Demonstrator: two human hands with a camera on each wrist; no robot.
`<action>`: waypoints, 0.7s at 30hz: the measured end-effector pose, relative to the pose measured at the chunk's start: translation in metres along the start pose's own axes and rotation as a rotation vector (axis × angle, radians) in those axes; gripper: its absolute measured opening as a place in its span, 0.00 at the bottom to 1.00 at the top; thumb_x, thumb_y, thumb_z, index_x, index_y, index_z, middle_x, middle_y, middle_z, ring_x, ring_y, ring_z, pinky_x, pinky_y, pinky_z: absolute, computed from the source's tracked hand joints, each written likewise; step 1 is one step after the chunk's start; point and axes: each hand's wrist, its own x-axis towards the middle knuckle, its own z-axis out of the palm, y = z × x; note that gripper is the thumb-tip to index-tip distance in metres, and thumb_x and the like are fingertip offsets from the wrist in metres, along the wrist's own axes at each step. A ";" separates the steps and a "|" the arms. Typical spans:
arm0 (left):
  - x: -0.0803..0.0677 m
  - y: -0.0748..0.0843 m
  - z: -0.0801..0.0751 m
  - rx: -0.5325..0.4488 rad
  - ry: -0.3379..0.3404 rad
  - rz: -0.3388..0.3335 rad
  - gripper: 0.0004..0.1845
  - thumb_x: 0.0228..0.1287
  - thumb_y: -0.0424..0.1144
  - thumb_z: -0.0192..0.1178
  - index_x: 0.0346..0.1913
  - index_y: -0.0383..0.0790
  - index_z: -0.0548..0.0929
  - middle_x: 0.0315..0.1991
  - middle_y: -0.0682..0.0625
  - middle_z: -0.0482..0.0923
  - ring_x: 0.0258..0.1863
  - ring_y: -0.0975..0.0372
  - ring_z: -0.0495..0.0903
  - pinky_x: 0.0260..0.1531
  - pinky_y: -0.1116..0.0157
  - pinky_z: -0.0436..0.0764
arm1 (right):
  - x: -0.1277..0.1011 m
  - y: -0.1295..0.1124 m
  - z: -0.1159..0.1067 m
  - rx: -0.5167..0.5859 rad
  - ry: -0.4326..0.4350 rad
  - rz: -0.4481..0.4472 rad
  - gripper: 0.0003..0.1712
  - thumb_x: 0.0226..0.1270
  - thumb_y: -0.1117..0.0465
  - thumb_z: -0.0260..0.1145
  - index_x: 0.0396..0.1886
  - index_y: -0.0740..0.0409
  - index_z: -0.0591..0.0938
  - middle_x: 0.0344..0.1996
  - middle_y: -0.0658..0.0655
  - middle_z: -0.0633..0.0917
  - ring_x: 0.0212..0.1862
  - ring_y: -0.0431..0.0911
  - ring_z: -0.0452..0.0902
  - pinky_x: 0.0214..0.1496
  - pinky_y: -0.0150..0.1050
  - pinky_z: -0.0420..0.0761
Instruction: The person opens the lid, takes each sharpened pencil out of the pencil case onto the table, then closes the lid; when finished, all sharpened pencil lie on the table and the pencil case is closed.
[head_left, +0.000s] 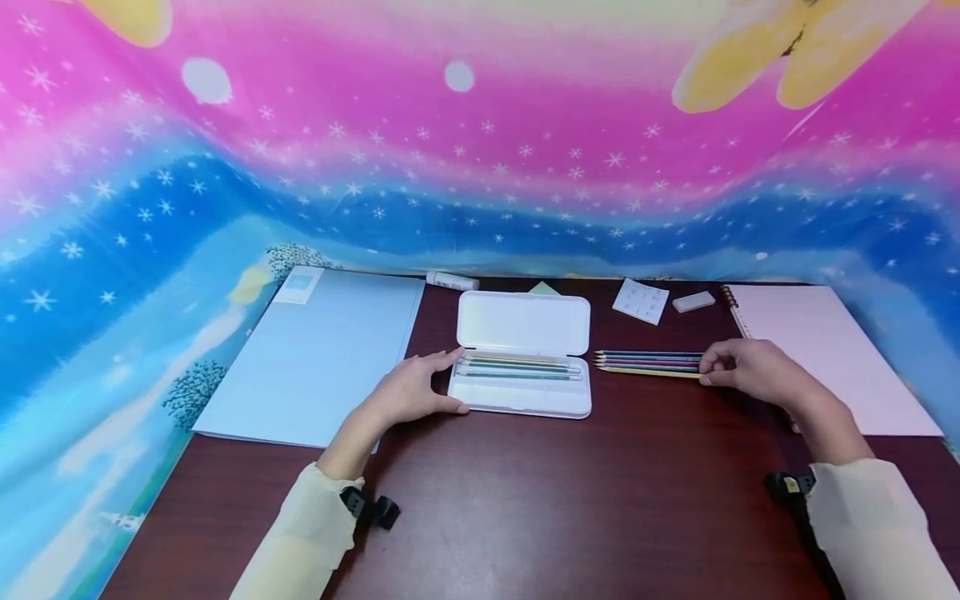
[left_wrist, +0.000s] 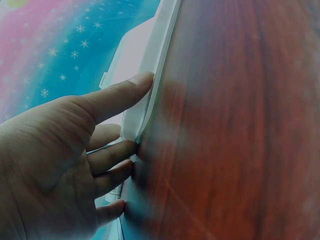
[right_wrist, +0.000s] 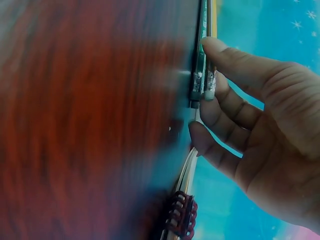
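A white pencil case [head_left: 525, 400] lies with its lid raised, and several pencils [head_left: 517, 367] rest in its rear compartment. My left hand [head_left: 405, 387] touches the case's left end, thumb at the front corner and fingers farther back, fairly straight. In the left wrist view the thumb lies against the case's side wall [left_wrist: 145, 95]. To the right of the case, several coloured pencils [head_left: 645, 360] lie in a row with their tips toward it. My right hand [head_left: 750, 371] pinches at their blunt ends; in the right wrist view, thumb and fingers hold a pencil [right_wrist: 210, 82].
A light blue folder [head_left: 322, 358] lies at the left, a spiral notebook [head_left: 840, 358] at the right. Along the back are a white tube [head_left: 452, 281], a green paper piece [head_left: 544, 288], a printed white card [head_left: 641, 301] and an eraser [head_left: 693, 302]. A patterned curtain [head_left: 480, 167] hangs behind.
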 end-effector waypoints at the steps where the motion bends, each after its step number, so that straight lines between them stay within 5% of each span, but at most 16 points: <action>1: 0.000 0.000 0.000 -0.001 -0.001 -0.001 0.51 0.53 0.59 0.75 0.79 0.53 0.63 0.76 0.40 0.65 0.76 0.42 0.63 0.73 0.42 0.64 | 0.001 0.000 0.000 -0.008 -0.002 -0.001 0.03 0.66 0.58 0.72 0.35 0.50 0.86 0.24 0.47 0.79 0.32 0.44 0.71 0.38 0.41 0.69; 21: 0.001 -0.002 0.002 0.005 0.005 0.007 0.51 0.53 0.59 0.75 0.79 0.53 0.63 0.76 0.40 0.66 0.76 0.43 0.64 0.73 0.42 0.64 | 0.010 -0.007 0.003 -0.095 0.013 -0.013 0.02 0.66 0.59 0.71 0.33 0.49 0.86 0.26 0.47 0.82 0.32 0.44 0.72 0.37 0.41 0.70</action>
